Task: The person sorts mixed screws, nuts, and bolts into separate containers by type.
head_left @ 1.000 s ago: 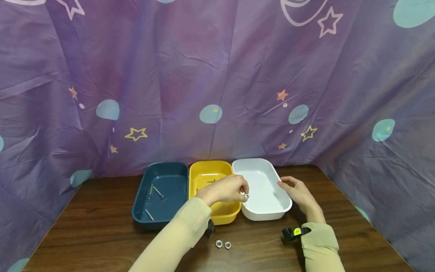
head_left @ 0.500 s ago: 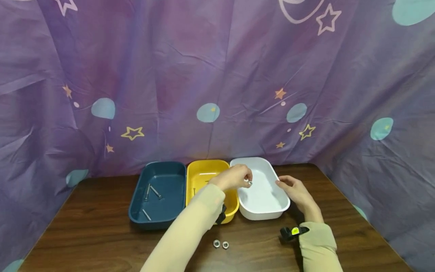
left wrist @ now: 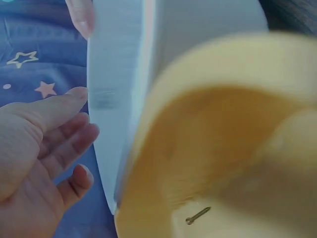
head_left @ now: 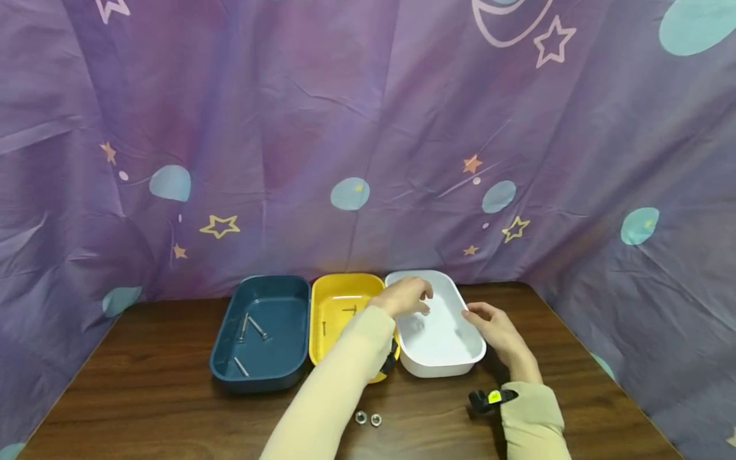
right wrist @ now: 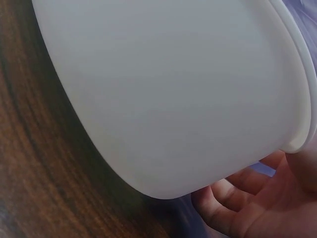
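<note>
My left hand (head_left: 402,296) hovers over the left part of the white tray (head_left: 439,348), its fingers apart. Nothing shows between those fingers (left wrist: 64,144) in the left wrist view. On the tray's right side my right hand (head_left: 499,329) grips the rim, thumb over the edge. From the right wrist, the other fingers (right wrist: 242,183) lie against the tray's outer wall. Two metal nuts, a left one (head_left: 360,417) and a right one (head_left: 375,420), lie on the table in front of the trays. The left hand covers part of the white tray's floor.
A yellow tray (head_left: 317,345) with a few small screws (head_left: 351,310) stands left of the white one, partly under my left forearm. Further left, a dark blue tray (head_left: 282,361) holds several bolts (head_left: 257,328). A purple patterned curtain (head_left: 299,160) hangs behind the wooden table (head_left: 144,409).
My left hand has moved from the white tray's front left further over it and let go of a nut. The right hand keeps its grip on the rim.
</note>
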Motion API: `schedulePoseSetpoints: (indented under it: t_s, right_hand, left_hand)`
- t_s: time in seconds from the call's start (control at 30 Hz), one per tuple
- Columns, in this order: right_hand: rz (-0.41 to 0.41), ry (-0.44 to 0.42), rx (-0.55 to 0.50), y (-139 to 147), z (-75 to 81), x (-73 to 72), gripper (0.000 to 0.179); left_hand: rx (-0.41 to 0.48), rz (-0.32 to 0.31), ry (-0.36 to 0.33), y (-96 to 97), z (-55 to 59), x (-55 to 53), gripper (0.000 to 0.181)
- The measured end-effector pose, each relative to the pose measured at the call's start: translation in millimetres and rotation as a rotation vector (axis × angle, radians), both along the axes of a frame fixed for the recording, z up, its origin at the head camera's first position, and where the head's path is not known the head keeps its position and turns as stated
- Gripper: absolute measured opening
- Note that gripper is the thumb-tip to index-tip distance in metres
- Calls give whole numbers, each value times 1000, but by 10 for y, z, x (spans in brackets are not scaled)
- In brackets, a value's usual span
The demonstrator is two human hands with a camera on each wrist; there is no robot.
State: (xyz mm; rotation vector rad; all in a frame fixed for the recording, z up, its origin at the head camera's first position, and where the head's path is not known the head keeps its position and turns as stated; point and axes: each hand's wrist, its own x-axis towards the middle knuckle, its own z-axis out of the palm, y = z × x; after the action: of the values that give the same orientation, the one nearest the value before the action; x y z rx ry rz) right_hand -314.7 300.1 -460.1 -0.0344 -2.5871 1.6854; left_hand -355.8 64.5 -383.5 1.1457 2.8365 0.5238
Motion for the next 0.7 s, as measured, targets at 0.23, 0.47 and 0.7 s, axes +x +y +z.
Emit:
schedulePoseSetpoints:
  t_s: [0.23, 0.47, 0.7]
  right_hand:
    - [10, 13, -12, -6, -10, -24, 43]
    - [21, 15, -1, -28, 54, -29, 45]
    - [25, 8, 23, -1, 42, 2, 46]
  left_hand:
    - [65, -8, 13, -65, 68, -11, 22]
    - [68, -26, 0, -309, 177, 111, 16]
    - [43, -77, -77, -578, 160, 310, 20]
